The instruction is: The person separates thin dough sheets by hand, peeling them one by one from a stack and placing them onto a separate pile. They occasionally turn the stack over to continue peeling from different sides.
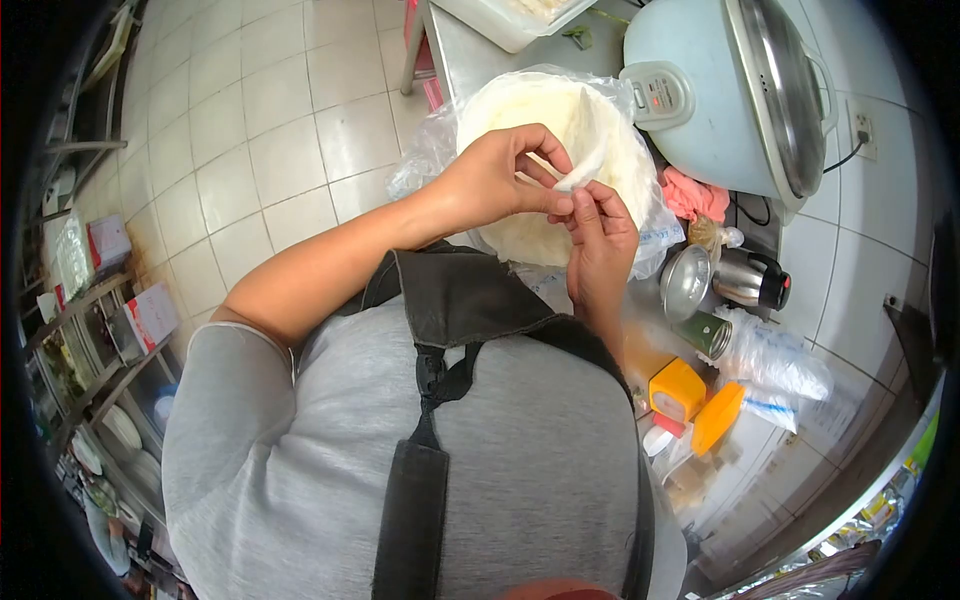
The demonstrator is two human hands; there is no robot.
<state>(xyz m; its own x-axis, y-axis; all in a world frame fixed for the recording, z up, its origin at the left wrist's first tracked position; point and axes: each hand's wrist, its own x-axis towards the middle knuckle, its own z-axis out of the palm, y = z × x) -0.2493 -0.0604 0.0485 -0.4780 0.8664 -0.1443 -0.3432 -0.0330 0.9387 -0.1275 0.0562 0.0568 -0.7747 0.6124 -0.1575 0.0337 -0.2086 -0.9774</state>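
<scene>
In the head view, a stack of thin, pale, round dough wrappers lies in an opened clear plastic bag on the metal table. Over the stack, my left hand pinches the raised edge of one thin wrapper between thumb and fingers. My right hand meets it there, thumb and fingertips closed on the same edge. The two sets of fingertips touch or nearly touch, and the wrapper's lifted part stands up as a narrow white fold. The lower side of the stack is partly behind my hands.
A large light-blue rice cooker stands at the upper right, with a pink cloth below it. Nearer are a metal bowl, a steel jug and a yellow container. A white tub sits at the top.
</scene>
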